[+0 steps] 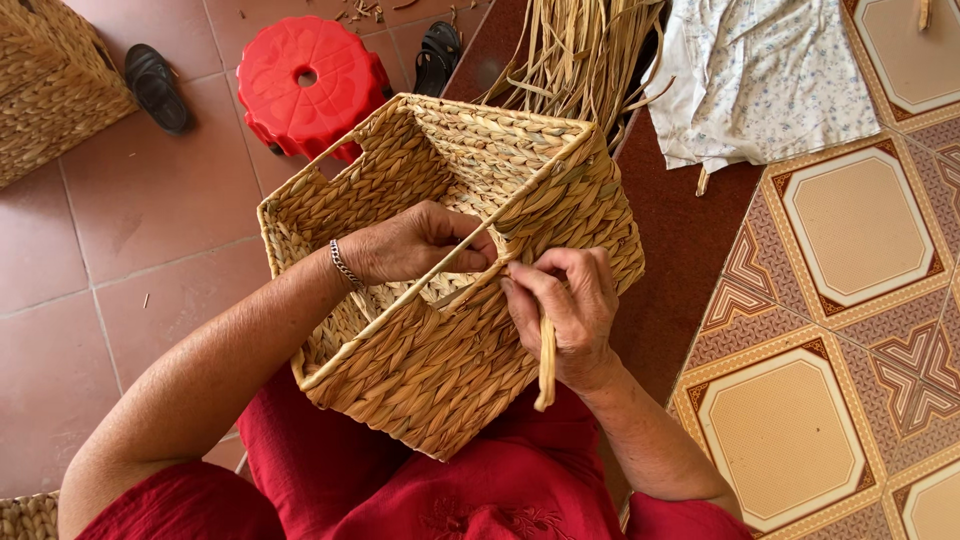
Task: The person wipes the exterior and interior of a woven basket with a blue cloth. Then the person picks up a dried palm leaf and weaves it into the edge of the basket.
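Woven basket [440, 370] on lap, tilted. Right hand [570, 315] pinches loose straw strand [546, 360] at near rim. Left hand [410, 245] inside, fingers closed on rim corner. Beyond: red stool [310, 85], straw bundle [580, 50].

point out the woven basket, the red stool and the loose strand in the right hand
woven basket [420, 385], head view, near side wall
red stool [300, 85], head view, seat top
loose strand [546, 365], head view, hanging part below the right hand [565, 310]

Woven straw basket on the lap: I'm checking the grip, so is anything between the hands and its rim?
Nothing visible: the left hand and right hand both touch the rim of the square woven straw basket, the right pinching a loose straw strand.
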`<state>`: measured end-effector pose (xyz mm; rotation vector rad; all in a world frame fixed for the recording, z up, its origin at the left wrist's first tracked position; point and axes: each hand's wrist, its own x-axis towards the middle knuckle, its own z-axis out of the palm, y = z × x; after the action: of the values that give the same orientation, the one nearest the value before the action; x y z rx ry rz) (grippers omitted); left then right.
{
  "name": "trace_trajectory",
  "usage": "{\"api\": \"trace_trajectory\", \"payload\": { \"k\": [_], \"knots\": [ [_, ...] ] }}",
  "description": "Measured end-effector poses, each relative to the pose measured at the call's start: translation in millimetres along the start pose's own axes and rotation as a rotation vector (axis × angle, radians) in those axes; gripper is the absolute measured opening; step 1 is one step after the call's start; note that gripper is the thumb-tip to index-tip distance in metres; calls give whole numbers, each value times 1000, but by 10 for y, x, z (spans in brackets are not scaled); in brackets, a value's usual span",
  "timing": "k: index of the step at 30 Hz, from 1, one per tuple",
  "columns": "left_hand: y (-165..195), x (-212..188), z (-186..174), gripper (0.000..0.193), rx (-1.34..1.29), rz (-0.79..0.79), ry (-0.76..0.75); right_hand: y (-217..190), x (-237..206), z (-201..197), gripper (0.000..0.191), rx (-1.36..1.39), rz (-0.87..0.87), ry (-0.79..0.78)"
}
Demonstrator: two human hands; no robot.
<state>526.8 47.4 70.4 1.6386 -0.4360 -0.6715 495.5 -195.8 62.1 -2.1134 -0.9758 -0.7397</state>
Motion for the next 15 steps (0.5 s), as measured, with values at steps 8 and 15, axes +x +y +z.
{"api": "trace_trajectory", "payload": {
  "k": [8, 15],
  "knots": [
    [-54, -24, 0, 68, 103, -138, 82, 27, -192, -561, 4, 1037, 467, 213],
    [-37, -14, 35, 82, 185, -195, -75, 190, -586, -1584, 10, 1178, 455, 379]
  ]
}}
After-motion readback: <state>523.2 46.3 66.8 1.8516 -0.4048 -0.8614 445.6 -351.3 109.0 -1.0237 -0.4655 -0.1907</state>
